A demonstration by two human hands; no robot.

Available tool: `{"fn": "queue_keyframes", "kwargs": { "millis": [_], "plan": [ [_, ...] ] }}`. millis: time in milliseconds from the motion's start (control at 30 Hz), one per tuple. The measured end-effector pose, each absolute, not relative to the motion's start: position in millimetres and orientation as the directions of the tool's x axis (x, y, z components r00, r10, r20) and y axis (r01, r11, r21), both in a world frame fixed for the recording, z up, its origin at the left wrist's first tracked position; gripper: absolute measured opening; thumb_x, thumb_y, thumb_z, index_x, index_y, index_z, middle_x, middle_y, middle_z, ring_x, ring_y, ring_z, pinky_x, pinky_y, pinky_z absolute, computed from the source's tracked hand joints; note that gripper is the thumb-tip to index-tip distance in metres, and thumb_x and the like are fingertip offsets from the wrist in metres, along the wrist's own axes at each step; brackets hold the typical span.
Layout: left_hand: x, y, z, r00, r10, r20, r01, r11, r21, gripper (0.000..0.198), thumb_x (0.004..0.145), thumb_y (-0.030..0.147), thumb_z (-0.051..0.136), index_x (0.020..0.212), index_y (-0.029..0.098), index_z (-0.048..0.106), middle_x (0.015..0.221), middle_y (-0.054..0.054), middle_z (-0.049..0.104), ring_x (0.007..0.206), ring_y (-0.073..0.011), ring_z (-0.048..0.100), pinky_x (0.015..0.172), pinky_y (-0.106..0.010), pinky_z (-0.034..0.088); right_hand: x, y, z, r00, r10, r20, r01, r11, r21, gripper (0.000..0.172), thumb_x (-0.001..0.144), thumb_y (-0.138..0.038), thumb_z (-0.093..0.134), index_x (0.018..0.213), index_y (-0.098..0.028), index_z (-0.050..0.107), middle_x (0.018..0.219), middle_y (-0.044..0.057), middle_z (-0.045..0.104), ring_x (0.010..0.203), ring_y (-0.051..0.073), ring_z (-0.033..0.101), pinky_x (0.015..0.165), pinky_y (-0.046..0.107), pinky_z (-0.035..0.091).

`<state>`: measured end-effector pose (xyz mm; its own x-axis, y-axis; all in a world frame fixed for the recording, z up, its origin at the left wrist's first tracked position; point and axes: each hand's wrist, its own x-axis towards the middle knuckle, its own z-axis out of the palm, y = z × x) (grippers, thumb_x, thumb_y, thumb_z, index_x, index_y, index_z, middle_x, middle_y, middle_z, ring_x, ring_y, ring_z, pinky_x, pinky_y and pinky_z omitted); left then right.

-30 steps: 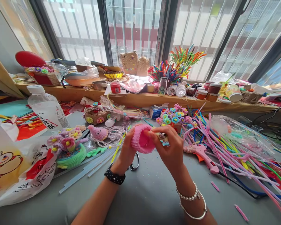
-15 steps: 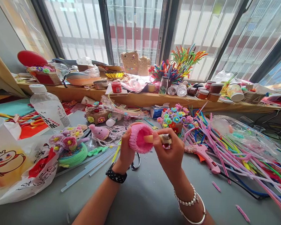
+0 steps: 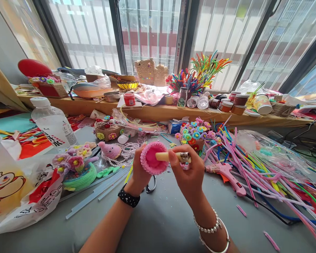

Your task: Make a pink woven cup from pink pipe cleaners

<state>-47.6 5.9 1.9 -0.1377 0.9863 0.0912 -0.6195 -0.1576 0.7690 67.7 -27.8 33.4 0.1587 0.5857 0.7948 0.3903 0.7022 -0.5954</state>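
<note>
My left hand [image 3: 140, 172] is closed round the side of a small pink fuzzy cup [image 3: 144, 169], which looks made of chenille stems. The cup's open mouth faces me and its hollow inside shows. Between thumb and fingers, my right hand [image 3: 188, 172] grips a cream lighter [image 3: 164, 157] with a metal top. The lighter's plain end points left, in front of the cup's opening; whether it touches the inside I cannot tell. Behind my left hand lies a pink cone-shaped piece [image 3: 110, 150] beside strings of white beads [image 3: 127, 154].
A pink glue gun [image 3: 230, 177] and a heap of chenille stems [image 3: 252, 168] lie on the right. Glue sticks [image 3: 97, 191], a green flower-topped piece [image 3: 81, 177] and a water bottle [image 3: 52, 124] are on the left. Scissors [image 3: 151, 184] rest behind my left wrist.
The cup has turned so its mouth faces me more squarely. The lighter has drawn back a little from inside it, and more of its length shows.
</note>
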Motion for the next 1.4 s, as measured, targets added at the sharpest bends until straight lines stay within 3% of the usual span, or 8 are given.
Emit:
{"fn": "queue_keyframes", "kwargs": {
  "millis": [100, 233, 400, 633, 800, 1100, 1267, 1400],
  "plan": [
    [-47, 5, 2, -0.215, 0.972, 0.094, -0.629, -0.212, 0.748, 0.007, 0.062, 0.021, 0.062, 0.069, 0.022, 0.061, 0.065, 0.005, 0.060, 0.069, -0.0141, 0.055, 0.068, -0.025, 0.043, 64, -30, 37, 0.070, 0.509, 0.858, 0.460, 0.747, -0.480, 0.006, 0.078, -0.019, 0.055, 0.072, -0.020, 0.057, 0.067, 0.000, 0.064, 0.061, 0.013, 0.050, 0.062, 0.028, 0.041],
    [-44, 5, 11, 0.011, 0.998, 0.059, -0.679, -0.036, 0.733, 0.024, 0.069, 0.038, 0.053, 0.069, 0.016, 0.061, 0.056, 0.001, 0.057, 0.067, -0.0187, 0.057, 0.069, -0.031, 0.045, 54, -32, 35, 0.026, 0.504, 0.863, 0.538, 0.721, -0.437, 0.006, 0.076, -0.018, 0.057, 0.072, -0.020, 0.060, 0.067, 0.000, 0.066, 0.063, 0.015, 0.048, 0.063, 0.029, 0.039],
    [-42, 2, 14, 0.153, 0.967, 0.205, -0.678, -0.048, 0.733, 0.029, 0.073, 0.038, 0.046, 0.076, 0.014, 0.062, 0.069, -0.003, 0.062, 0.075, -0.0193, 0.059, 0.072, -0.030, 0.045, 47, -34, 29, 0.023, 0.514, 0.858, 0.555, 0.707, -0.438, 0.006, 0.076, -0.022, 0.059, 0.069, -0.020, 0.059, 0.066, -0.001, 0.066, 0.067, 0.016, 0.050, 0.067, 0.031, 0.036],
    [-47, 5, 10, 0.064, 0.990, 0.128, -0.712, -0.044, 0.701, 0.029, 0.074, 0.037, 0.045, 0.075, 0.015, 0.063, 0.064, -0.001, 0.062, 0.062, -0.0168, 0.057, 0.063, -0.030, 0.046, 51, -32, 31, 0.048, 0.609, 0.792, 0.498, 0.672, -0.548, 0.003, 0.073, -0.024, 0.064, 0.072, -0.022, 0.064, 0.065, 0.000, 0.065, 0.069, 0.016, 0.050, 0.068, 0.032, 0.037],
    [-48, 5, 14, -0.006, 0.995, 0.097, -0.691, -0.075, 0.719, 0.029, 0.074, 0.040, 0.046, 0.075, 0.018, 0.065, 0.066, -0.003, 0.064, 0.073, -0.0210, 0.059, 0.065, -0.031, 0.047, 71, -28, 37, 0.243, 0.686, 0.686, 0.257, 0.637, -0.727, 0.014, 0.078, -0.032, 0.056, 0.075, -0.021, 0.063, 0.065, 0.000, 0.058, 0.062, 0.013, 0.051, 0.055, 0.026, 0.041],
    [-44, 4, 13, 0.009, 0.988, 0.152, -0.670, -0.108, 0.735, 0.031, 0.070, 0.040, 0.046, 0.080, 0.015, 0.061, 0.074, -0.003, 0.065, 0.078, -0.0224, 0.060, 0.071, -0.032, 0.045, 62, -28, 36, -0.102, 0.472, 0.876, 0.586, 0.740, -0.330, 0.004, 0.076, -0.022, 0.060, 0.072, -0.021, 0.062, 0.063, -0.002, 0.066, 0.063, 0.015, 0.048, 0.065, 0.031, 0.036],
    [-47, 4, 12, 0.060, 0.974, 0.218, -0.646, -0.129, 0.752, 0.031, 0.073, 0.040, 0.043, 0.079, 0.015, 0.061, 0.075, -0.004, 0.064, 0.078, -0.0224, 0.059, 0.072, -0.033, 0.045, 63, -29, 37, -0.136, 0.518, 0.844, 0.563, 0.742, -0.364, 0.005, 0.075, -0.022, 0.062, 0.070, -0.021, 0.061, 0.063, -0.003, 0.065, 0.065, 0.015, 0.049, 0.066, 0.031, 0.036],
    [-49, 4, 11, 0.151, 0.964, 0.221, -0.627, -0.079, 0.775, 0.034, 0.072, 0.041, 0.042, 0.080, 0.014, 0.061, 0.079, -0.006, 0.064, 0.078, -0.0236, 0.059, 0.072, -0.034, 0.045, 67, -33, 39, 0.060, 0.522, 0.851, 0.459, 0.742, -0.488, 0.007, 0.078, -0.023, 0.056, 0.072, -0.021, 0.060, 0.064, -0.001, 0.064, 0.062, 0.014, 0.050, 0.061, 0.029, 0.040]
  ]
}}
